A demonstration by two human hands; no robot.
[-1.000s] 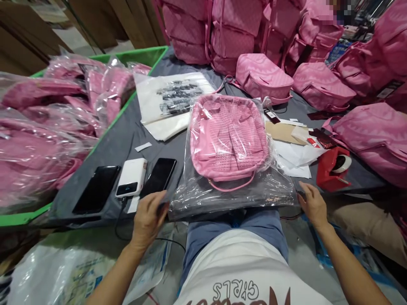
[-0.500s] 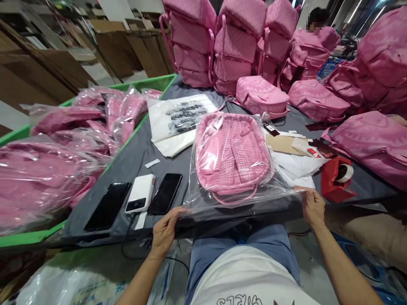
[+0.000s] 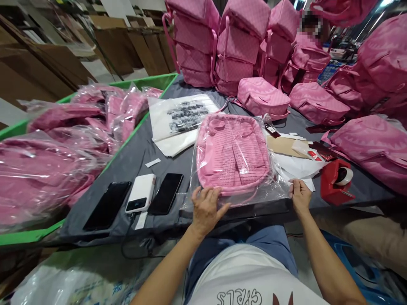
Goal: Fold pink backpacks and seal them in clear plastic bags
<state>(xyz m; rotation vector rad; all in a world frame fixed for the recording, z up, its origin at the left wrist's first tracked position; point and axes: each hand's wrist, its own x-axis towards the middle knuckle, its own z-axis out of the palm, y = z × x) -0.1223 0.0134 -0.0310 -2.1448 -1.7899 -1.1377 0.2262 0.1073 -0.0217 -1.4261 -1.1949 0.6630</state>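
A pink backpack (image 3: 233, 152) lies flat inside a clear plastic bag (image 3: 276, 192) on the grey-covered table, straps facing up. My left hand (image 3: 206, 210) rests with fingers spread on the bag's near left part, its fingertips at the backpack's lower edge. At the bag's near right corner, my right hand (image 3: 300, 195) pinches the plastic between thumb and fingers. The bag's near edge lies loose between the two hands.
On the left are two black phones, a white power bank (image 3: 140, 192) and a green-rimmed bin (image 3: 32, 237) of bagged pink backpacks. A red tape dispenser (image 3: 332, 186) stands right. Stacked pink backpacks (image 3: 193, 46) rise behind, with a person beyond.
My left hand has let go of the bag's left corner and moved right and up onto the bag. My right hand has shifted slightly left with its corner. A pink bag has appeared upper right.
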